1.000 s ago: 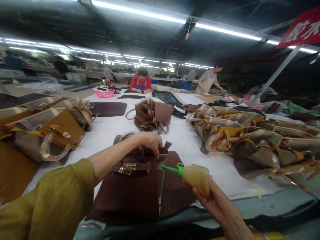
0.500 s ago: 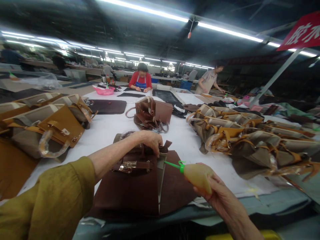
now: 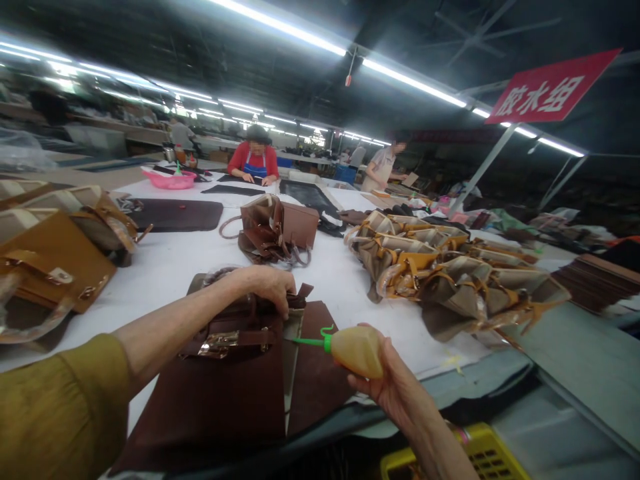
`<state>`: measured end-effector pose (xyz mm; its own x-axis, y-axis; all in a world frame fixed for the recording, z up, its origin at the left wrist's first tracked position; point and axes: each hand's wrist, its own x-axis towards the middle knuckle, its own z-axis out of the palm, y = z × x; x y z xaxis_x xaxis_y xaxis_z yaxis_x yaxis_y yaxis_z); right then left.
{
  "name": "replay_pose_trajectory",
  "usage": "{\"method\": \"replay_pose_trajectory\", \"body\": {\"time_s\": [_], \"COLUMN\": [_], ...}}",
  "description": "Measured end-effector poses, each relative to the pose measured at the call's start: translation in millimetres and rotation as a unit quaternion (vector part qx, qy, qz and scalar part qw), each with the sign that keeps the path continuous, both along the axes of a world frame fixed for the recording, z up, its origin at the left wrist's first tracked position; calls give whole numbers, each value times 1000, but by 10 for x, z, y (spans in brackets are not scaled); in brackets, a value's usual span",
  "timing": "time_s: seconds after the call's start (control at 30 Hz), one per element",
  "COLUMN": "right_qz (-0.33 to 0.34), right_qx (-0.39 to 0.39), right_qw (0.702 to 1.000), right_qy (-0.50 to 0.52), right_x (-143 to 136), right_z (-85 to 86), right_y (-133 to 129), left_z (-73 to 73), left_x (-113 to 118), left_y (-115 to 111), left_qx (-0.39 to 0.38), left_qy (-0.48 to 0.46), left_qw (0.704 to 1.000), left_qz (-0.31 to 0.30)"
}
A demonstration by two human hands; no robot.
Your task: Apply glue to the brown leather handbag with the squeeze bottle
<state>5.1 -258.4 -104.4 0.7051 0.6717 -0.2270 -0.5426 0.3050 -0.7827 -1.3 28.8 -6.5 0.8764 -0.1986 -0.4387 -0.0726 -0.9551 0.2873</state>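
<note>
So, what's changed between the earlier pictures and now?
The view has swung right, showing the whole red sign and more of the yellow basket. The green nozzle has dipped slightly, nearer level. Nothing visibly gripped or released: the right hand still holds the bottle, the left hand stays on the brown bag.

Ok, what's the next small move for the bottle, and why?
I'd probably ease the green nozzle down slightly toward the pale strip on the brown bag. The right hand holds the bottle nearly sideways, tip close to that strip, while the left hand is at the bag's upper edge. Whether the tip already touches is unclear.
</note>
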Motion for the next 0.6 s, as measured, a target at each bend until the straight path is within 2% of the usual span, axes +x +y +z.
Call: {"method": "replay_pose_trajectory", "body": {"time_s": [0.1, 0.23, 0.4, 0.5, 0.6], "right_qz": [12, 26, -34, -85, -127], "right_qx": [5, -27, -123, -214, -306], "right_qw": [1000, 998, 987, 951, 881], "right_qy": [-23, -43, -99, -205, -339], "right_x": [-11, -32, -81, -85, -60], "right_z": [8, 67, 136, 142, 107], "right_y": [-36, -29, 83, 118, 101], "left_z": [6, 0, -7, -12, 1], "left_x": [-4, -3, -1, 1, -4], "left_y": [1, 8, 22, 30, 29], "left_qx": [-11, -10, -26, -39, -24], "left_qy": [15, 6, 8, 21, 9], "left_qw": [1000, 1000, 1000, 999, 1000], "left_qz": [-2, -2, -16, -9, -14]}}
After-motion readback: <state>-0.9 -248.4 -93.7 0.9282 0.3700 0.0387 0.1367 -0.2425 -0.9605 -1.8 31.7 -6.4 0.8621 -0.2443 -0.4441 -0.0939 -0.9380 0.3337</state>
